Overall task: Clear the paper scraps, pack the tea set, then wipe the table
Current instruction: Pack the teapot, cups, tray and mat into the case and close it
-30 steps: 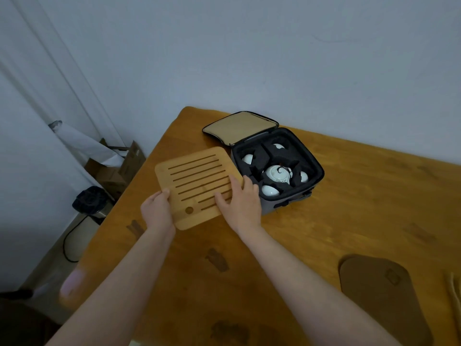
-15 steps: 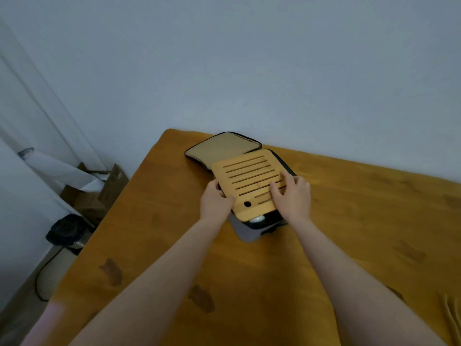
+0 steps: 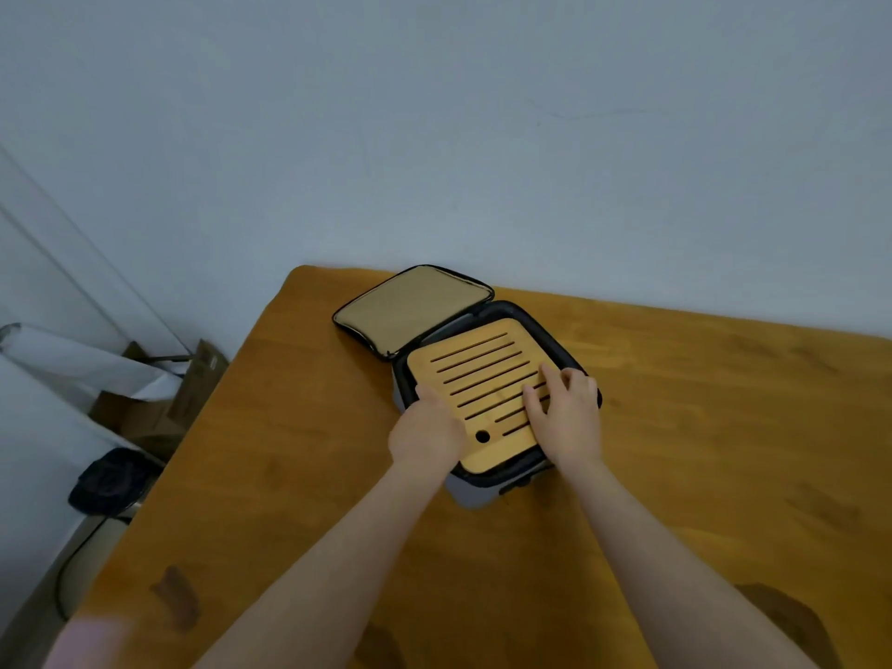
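Tea tray goes in last: the slatted bamboo tea tray (image 3: 478,393) now lies inside the open carrying case (image 3: 569,350), level with its padded black rim and covering the compartments below. The case stands toward 12 o'clock on the wooden counter (image 3: 724,427), near the wall, and its tan-lined lid (image 3: 410,309) is folded back toward 10 o'clock.

The left hand (image 3: 427,434) is at the tray's 8 o'clock edge, its grip apparently curled on that edge, though the fingertips are hidden. The right hand (image 3: 567,417) lies on top at 4 o'clock, its grip spread, with fingers flat on the slats as if pressing the tray down.

With the tray seated, packing looks all but done. Judging from this view, closing the lid and zipping it remain, and then wiping the counter. No paper scraps are in view on the counter.

A second ago the tray lay on the counter at the case's 9 o'clock side, with white cups and a teapot showing in the foam. Half a second ago it hovered, tilted, over the opening. Both hands have travelled with it, and the porcelain is now out of sight beneath it.
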Available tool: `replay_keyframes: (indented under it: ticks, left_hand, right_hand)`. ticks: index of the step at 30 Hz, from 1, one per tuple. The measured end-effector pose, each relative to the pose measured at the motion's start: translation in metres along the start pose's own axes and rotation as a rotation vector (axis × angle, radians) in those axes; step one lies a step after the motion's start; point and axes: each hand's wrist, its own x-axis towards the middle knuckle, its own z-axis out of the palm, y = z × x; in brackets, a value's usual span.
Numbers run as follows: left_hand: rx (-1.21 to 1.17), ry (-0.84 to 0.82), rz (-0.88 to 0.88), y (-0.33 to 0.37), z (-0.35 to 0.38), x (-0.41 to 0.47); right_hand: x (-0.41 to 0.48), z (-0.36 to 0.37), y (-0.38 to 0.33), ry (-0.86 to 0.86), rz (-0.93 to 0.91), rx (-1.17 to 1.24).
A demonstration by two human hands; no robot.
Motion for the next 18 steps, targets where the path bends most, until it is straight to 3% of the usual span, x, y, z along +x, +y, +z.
replay_keyframes:
  ticks: [6, 12, 18]
  left_hand:
    - [0.380, 0.136, 0.074, 0.012, -0.008, -0.001]
    - [0.379, 0.294, 0.233, 0.001, 0.005, -0.004]
    - [0.276, 0.103, 0.218, -0.016, 0.003, 0.026]
  right_hand:
    - [0.009, -0.002, 0.004, -0.015, -0.128, -0.125]
    - [0.020, -0.007, 0.001, -0.066, -0.281, -0.339]
    - [0.007, -0.007, 0.011, -0.140, -0.244, -0.288]
